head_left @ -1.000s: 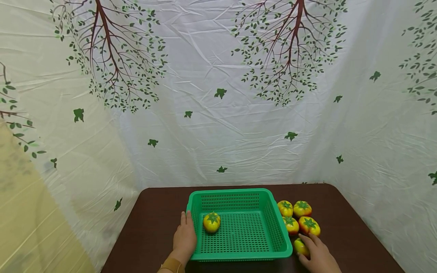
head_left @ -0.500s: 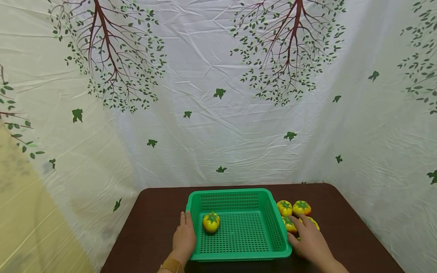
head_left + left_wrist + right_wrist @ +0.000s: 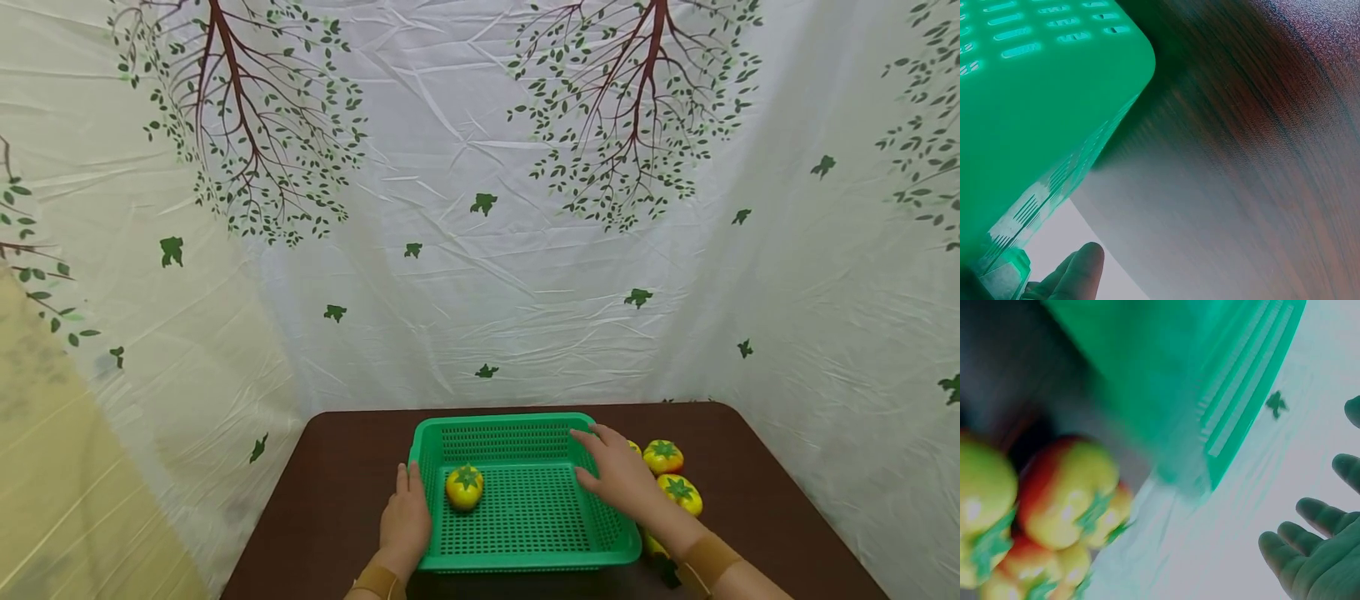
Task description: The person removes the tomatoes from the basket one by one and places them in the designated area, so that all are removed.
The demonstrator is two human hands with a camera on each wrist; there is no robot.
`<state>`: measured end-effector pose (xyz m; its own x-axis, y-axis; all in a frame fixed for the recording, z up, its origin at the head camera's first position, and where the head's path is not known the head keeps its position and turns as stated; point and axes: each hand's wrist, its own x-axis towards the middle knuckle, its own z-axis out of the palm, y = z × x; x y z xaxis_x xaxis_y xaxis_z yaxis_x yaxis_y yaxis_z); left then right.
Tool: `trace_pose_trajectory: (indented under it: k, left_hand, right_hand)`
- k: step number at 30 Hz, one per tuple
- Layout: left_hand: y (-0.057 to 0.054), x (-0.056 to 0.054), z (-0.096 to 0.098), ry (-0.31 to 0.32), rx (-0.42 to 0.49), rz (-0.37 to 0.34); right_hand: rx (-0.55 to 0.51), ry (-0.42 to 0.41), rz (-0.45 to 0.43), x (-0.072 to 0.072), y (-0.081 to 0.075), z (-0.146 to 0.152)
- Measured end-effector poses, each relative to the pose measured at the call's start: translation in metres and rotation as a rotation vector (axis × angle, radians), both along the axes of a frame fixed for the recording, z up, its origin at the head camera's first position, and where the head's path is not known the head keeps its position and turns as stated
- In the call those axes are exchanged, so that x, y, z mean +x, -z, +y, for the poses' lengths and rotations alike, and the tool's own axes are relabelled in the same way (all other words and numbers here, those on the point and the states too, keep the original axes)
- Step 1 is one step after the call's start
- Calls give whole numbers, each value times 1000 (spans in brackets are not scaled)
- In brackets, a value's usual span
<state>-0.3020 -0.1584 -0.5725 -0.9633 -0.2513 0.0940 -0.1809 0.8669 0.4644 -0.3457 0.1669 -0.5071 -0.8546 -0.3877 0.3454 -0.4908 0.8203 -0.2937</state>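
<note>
A green plastic basket (image 3: 525, 562) with slotted walls stands on the table. One yellow, persimmon-like fruit (image 3: 465, 488) with a green star-shaped calyx lies inside, left of its middle. My left hand (image 3: 406, 521) rests along the basket's left side with straight fingers; the left wrist view has its fingertips (image 3: 1085, 275) beside the green wall. Over the right rim reaches my right hand (image 3: 624, 473), thumb and fingers spread, holding nothing. Several more yellow-red fruits (image 3: 1069, 490) sit right of the basket, among them a back one (image 3: 663, 457) and a middle one (image 3: 679, 495); my right arm hides others.
The dark brown wooden table (image 3: 337, 475) has rounded far corners. Behind and beside it hang white curtains (image 3: 465, 308) printed with trees and leaves. A yellow patch (image 3: 75, 467) shows at the left.
My right hand has left the nearest fruit, passed over the fruit group and moved up and left to the basket's right rim, fingers spreading. Left hand, basket and the fruit inside stay put.
</note>
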Motion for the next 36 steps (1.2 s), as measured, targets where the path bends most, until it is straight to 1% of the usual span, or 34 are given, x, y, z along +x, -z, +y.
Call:
trace_pose_trajectory:
  k: [5, 8, 13, 19, 25, 30, 33, 36]
  left_hand:
    - [1, -1, 1, -3, -11, -2]
    - [1, -2, 1, -4, -15, -1]
    - [0, -1, 2, 0, -5, -11]
    - [-1, 0, 3, 4, -19, 0]
    - [-1, 2, 3, 8, -21, 8]
    - [-2, 3, 2, 6, -29, -2]
    - [-3, 2, 2, 3, -29, -10]
    - [-3, 2, 3, 3, -34, -11]
  right_hand:
    - [-1, -73, -24, -9, -3, -32]
    - [-30, -105, -70, -12, -3, -54]
    - [-58, -169, -136, -12, 2, -86]
    - [-37, -242, -175, -15, 10, -111]
    - [15, -266, -219, -18, 15, -132]
    - [36, -296, -286, -22, 19, -145]
    - [50, -294, -309, -25, 22, -153]
    - [77, -280, -319, -28, 30, -161]
